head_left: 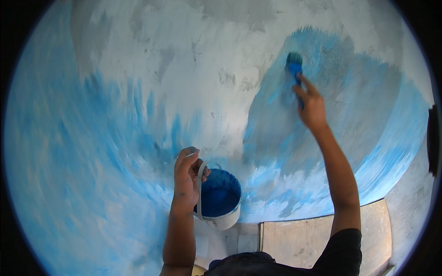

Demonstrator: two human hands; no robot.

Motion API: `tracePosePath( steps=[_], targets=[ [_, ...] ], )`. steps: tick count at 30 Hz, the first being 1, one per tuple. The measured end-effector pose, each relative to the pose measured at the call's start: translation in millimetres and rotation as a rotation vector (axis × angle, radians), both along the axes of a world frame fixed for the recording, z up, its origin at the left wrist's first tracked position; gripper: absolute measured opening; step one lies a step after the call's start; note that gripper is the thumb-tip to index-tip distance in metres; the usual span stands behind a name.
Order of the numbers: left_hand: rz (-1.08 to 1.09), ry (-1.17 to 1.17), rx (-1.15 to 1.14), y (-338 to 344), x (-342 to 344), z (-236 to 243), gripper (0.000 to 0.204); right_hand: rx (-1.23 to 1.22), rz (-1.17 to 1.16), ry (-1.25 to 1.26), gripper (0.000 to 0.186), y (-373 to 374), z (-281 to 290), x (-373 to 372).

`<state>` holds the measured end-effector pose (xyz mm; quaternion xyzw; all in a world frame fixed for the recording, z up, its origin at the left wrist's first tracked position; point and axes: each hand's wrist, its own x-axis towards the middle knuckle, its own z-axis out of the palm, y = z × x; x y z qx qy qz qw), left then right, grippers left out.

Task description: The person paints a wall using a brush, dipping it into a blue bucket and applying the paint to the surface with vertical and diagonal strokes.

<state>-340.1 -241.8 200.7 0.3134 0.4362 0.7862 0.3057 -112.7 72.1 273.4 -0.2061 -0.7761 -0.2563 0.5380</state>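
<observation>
My right hand (313, 106) grips the blue handle of a wide paintbrush (295, 69), its index finger stretched along it. The dark, paint-wetted bristles point up and lie at the painted wall (207, 69). Lower and to the left, my left hand (188, 177) is curled around the pale handle (200, 188) of a white paint bucket (226, 221). Deep blue paint (220, 197) lies in the bucket, and its inner wall is smeared with blue. The bucket hangs just right of my left wrist, in front of the wall.
Streaky light blue paint (83, 161) covers the wall's left side and its lower band. Bare grey-white plaster shows at the upper middle. A greyish-blue patch (363, 92) surrounds the brush. Below right is a beige panel (304, 241); a dark object (433, 140) is at the right edge.
</observation>
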Motion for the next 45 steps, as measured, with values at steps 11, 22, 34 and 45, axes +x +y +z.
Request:
tracePosePath(
  steps=[11, 22, 34, 45],
  targets=[
    [-0.196, -0.002, -0.097, 7.7, -10.2, -19.7, 0.041, -1.406, 0.916, 0.517, 0.013, -151.6, -104.7, -3.0],
    [-0.353, -0.203, -0.169, -0.5, -37.5, -55.7, 0.037, -1.441, 0.236, 0.068, 0.025, -232.4, -156.2, -80.7],
    [-0.550, -0.024, -0.377, -22.6, -25.9, -70.2, 0.054, -1.419, -0.049, -0.411, 0.017, -239.6, -210.5, -96.8],
    [-0.577, 0.041, -0.500, -34.7, -21.6, -65.9, 0.057, -1.424, -0.057, -0.450, 0.017, -247.8, -247.0, -103.5]
  ],
)
